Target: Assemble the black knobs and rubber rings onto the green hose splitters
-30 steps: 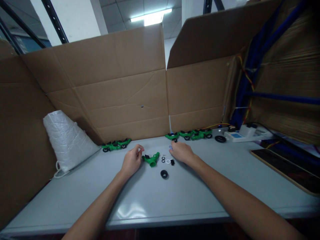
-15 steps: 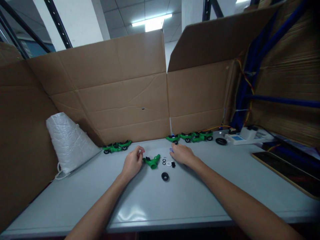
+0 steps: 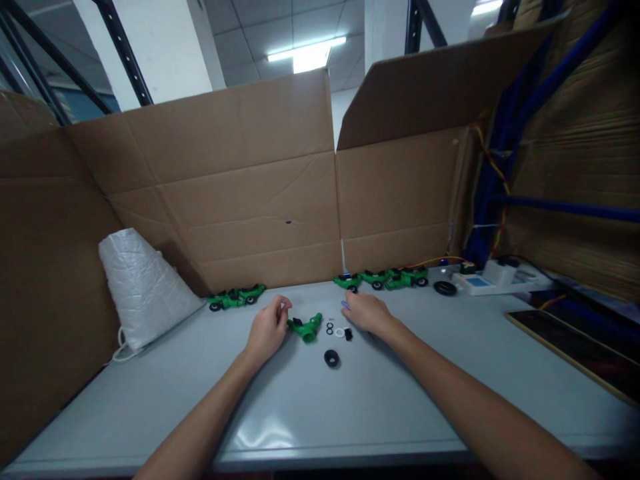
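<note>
My left hand (image 3: 270, 325) rests on the table with loosely curled fingers, thumb and forefinger apart, nothing visible between them. Just right of it lies a green branched plastic part (image 3: 307, 328) with a black piece on its left arm. My right hand (image 3: 367, 311) is closed at the fingertips on a small blue-purple piece (image 3: 345, 305), mostly hidden. Between the hands lie small black rings (image 3: 329, 329), a white ring (image 3: 339, 333) and a small black piece (image 3: 349, 335). Nearer me is a thick black ring (image 3: 331, 359).
Green parts with black wheel-like rings stand along the back, at left (image 3: 237, 297) and right (image 3: 384, 279). A white bag (image 3: 145, 293) leans at the left. Black rings (image 3: 445, 288), a power strip (image 3: 495, 281) and a dark panel (image 3: 575, 347) lie right. Cardboard walls (image 3: 250, 193) enclose the table.
The whole view has shifted slightly down and to the right. Both hands and the parts keep nearly the same places relative to one another.
</note>
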Tool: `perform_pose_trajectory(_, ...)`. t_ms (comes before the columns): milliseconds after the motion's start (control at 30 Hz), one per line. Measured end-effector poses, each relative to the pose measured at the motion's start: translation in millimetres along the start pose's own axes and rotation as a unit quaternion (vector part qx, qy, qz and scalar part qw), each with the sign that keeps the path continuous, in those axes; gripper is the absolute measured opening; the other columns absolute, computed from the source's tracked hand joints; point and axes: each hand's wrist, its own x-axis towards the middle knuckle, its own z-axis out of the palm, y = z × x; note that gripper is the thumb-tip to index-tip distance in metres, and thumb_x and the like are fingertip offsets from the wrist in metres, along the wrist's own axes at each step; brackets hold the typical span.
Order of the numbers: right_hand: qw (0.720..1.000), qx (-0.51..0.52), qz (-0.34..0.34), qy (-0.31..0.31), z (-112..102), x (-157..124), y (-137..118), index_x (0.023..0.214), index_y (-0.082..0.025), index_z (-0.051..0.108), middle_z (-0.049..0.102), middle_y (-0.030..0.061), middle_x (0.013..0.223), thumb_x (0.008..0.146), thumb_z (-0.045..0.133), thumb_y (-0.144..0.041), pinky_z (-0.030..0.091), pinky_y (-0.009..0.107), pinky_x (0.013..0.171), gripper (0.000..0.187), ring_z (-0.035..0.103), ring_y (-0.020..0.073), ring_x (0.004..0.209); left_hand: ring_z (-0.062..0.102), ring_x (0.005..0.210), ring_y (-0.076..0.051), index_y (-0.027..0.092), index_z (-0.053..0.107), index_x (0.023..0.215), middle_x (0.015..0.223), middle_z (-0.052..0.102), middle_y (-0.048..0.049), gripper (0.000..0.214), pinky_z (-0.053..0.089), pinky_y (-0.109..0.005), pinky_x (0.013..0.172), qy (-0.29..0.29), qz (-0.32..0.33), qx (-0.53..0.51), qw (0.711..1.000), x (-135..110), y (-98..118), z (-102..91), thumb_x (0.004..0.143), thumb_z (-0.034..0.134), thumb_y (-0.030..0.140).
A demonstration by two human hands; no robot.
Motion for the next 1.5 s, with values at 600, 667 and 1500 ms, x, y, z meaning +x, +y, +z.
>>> perform_pose_trajectory(600, 1.0, 0.01, 0.01, 0.01, -7.2, -1.9, -0.6, 0.125, -0.019, 0.07, 0.075, 0.018, 0.127, 0.099, 0.07, -0.043, 0.052, 0.034, 0.086, 0.035, 0.073, 0.0331, 0.119, 0.056, 0.065, -0.021, 0.023, 0.054, 0.12, 0.071, 0.056, 0.0035, 0.034, 0.038, -0.03, 0.068, 0.021, -0.036, -0.038, 0.998, -1.5, 10.9, -4.7, 0.112, 0.036, 0.051)
perform_pose_trajectory(667, 1.0, 0.009, 0.009, 0.012, -6.9, -2.6, -0.6, 0.125, -0.018, 0.07, 0.075, 0.0178, 0.127, 0.1, 0.069, -0.043, 0.052, 0.034, 0.086, 0.035, 0.073, 0.0329, 0.119, 0.056, 0.065, -0.021, 0.023, 0.054, 0.12, 0.071, 0.057, 0.0034, 0.034, 0.038, -0.03, 0.068, 0.022, -0.031, -0.04, 0.998, -1.7, 11.6, -5.0, 0.112, 0.036, 0.051)
perform_pose_trajectory(1500, 1.0, -0.018, -0.004, 0.015, -0.5, -2.1, 0.6, 0.128, -0.016, 0.066, 0.076, 0.0193, 0.126, 0.103, 0.065, -0.044, 0.053, 0.035, 0.086, 0.038, 0.074, 0.0335, 0.117, 0.06, 0.093, -0.024, 0.021, 0.065, 0.09, 0.094, 0.062, -0.0074, 0.036, 0.047, -0.034, 0.083, 0.062, 0.055, 0.006, 0.997, 1.5, 12.3, -7.2, 0.111, 0.045, 0.04)
